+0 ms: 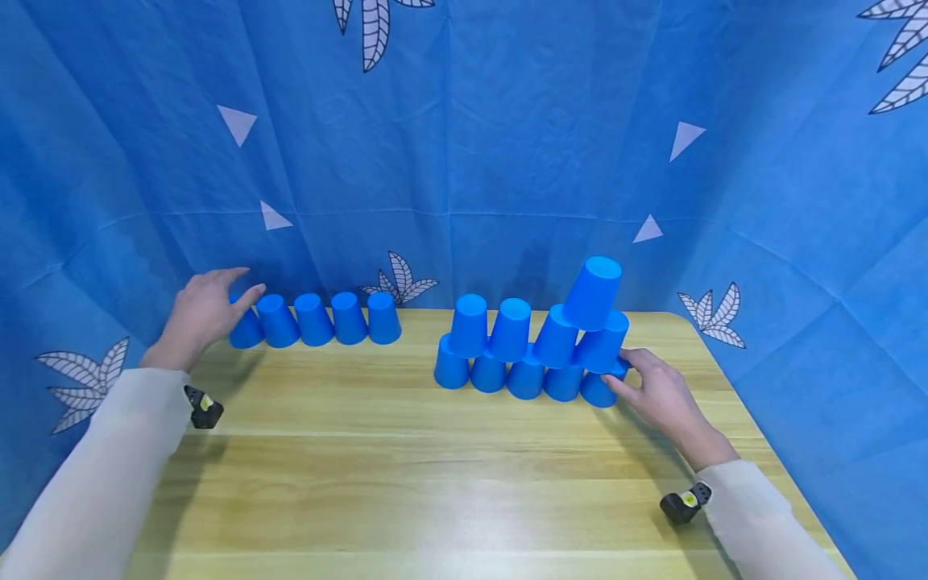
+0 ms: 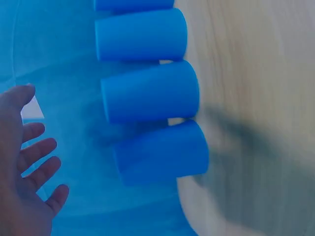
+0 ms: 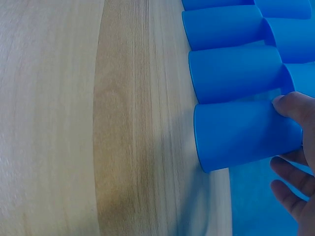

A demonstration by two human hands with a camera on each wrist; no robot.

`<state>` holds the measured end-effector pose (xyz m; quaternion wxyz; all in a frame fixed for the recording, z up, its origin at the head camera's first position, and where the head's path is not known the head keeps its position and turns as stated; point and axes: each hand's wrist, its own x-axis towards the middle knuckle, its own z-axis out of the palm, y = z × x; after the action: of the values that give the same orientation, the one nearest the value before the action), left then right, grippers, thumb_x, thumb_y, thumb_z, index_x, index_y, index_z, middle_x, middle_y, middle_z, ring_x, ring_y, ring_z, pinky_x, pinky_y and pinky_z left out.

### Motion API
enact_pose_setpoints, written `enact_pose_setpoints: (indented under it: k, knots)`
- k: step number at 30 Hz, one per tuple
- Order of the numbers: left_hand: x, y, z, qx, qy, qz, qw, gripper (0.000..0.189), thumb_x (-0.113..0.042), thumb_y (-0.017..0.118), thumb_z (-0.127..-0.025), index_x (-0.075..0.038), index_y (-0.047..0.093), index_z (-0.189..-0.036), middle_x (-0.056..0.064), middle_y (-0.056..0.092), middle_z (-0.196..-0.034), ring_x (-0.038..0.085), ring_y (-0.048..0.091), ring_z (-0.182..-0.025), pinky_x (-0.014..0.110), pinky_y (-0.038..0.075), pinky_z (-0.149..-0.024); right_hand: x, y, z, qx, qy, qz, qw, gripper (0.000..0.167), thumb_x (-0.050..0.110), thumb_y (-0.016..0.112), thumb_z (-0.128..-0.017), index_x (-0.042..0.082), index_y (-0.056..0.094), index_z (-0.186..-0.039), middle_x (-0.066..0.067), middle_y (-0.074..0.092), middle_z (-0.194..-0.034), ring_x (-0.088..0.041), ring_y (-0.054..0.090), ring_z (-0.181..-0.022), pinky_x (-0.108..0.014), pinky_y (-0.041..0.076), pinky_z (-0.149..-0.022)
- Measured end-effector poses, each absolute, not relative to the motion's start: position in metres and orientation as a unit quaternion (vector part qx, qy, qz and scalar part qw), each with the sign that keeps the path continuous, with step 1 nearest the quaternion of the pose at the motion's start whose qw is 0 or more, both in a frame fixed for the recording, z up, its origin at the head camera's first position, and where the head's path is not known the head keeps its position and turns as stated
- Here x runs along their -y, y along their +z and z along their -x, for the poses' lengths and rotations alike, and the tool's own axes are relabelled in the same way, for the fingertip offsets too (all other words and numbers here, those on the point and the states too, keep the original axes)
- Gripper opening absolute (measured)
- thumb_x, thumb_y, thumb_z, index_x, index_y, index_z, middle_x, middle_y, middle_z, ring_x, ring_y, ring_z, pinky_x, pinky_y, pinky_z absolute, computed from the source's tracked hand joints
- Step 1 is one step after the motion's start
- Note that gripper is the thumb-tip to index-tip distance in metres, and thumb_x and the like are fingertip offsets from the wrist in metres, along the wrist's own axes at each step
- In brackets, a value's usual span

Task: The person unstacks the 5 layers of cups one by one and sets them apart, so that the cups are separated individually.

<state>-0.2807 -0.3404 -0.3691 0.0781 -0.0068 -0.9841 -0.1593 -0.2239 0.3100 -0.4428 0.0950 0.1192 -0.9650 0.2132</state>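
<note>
On the right of the table stands a stack of upside-down blue cups: a bottom row, a second row, and a single top cup (image 1: 593,294) over the right end. My right hand (image 1: 656,391) is at the rightmost bottom cup (image 3: 246,135), thumb on one side near its upper end and forefinger on the other, pinching it. At the left is a row of upside-down blue cups (image 1: 312,322). Above and beside its leftmost cup (image 2: 162,153) hovers my left hand (image 1: 206,310), fingers loosely spread. The left wrist view shows a gap between hand and cup.
A wooden table (image 1: 406,483) lies beneath everything. Behind it and along the sides hangs a blue cloth (image 1: 536,161) with leaf and triangle prints, close behind the cups. A stretch of bare wood separates the left row from the stack.
</note>
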Motion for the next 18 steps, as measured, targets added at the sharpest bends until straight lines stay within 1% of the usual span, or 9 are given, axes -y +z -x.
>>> enact_pose_setpoints:
  k: [4, 10, 15, 18]
  knots:
    - [0.323, -0.361, 0.280, 0.986, -0.144, 0.031, 0.076, 0.088, -0.069, 0.030, -0.095, 0.002, 0.036, -0.147, 0.034, 0.033, -0.146, 0.057, 0.022, -0.134, 0.074, 0.013, -0.103, -0.310, -0.441, 0.223, 0.965, 0.213, -0.118, 0.094, 0.060, 0.039, 0.065, -0.094, -0.006, 0.053, -0.132, -0.028, 0.057, -0.127, -0.047, 0.053, -0.117, -0.064, 0.041, -0.095]
    - [0.289, -0.349, 0.276, 0.986, -0.098, 0.093, 0.101, 0.081, -0.066, 0.033, -0.097, 0.000, 0.043, -0.144, 0.029, 0.040, -0.145, 0.051, 0.029, -0.134, 0.071, 0.019, -0.103, -0.309, -0.439, 0.223, 0.966, 0.214, -0.118, 0.090, 0.061, 0.041, 0.065, -0.094, -0.006, 0.053, -0.132, -0.028, 0.056, -0.128, -0.048, 0.052, -0.118, -0.064, 0.041, -0.095]
    - [0.260, -0.338, 0.271, 0.979, -0.085, 0.139, 0.124, 0.074, -0.062, 0.038, -0.098, -0.003, 0.048, -0.142, 0.024, 0.045, -0.143, 0.046, 0.033, -0.134, 0.067, 0.021, -0.105, -0.309, -0.439, 0.223, 0.966, 0.213, -0.120, 0.088, 0.062, 0.041, 0.064, -0.095, -0.006, 0.053, -0.133, -0.028, 0.056, -0.128, -0.048, 0.052, -0.118, -0.064, 0.041, -0.095]
    - [0.244, -0.333, 0.269, 0.975, -0.080, 0.163, 0.128, 0.070, -0.059, 0.042, -0.098, -0.005, 0.049, -0.142, 0.023, 0.046, -0.143, 0.045, 0.034, -0.134, 0.065, 0.022, -0.106, -0.309, -0.439, 0.223, 0.965, 0.213, -0.122, 0.090, 0.061, 0.041, 0.064, -0.095, -0.007, 0.053, -0.132, -0.028, 0.057, -0.127, -0.048, 0.053, -0.117, -0.064, 0.041, -0.095]
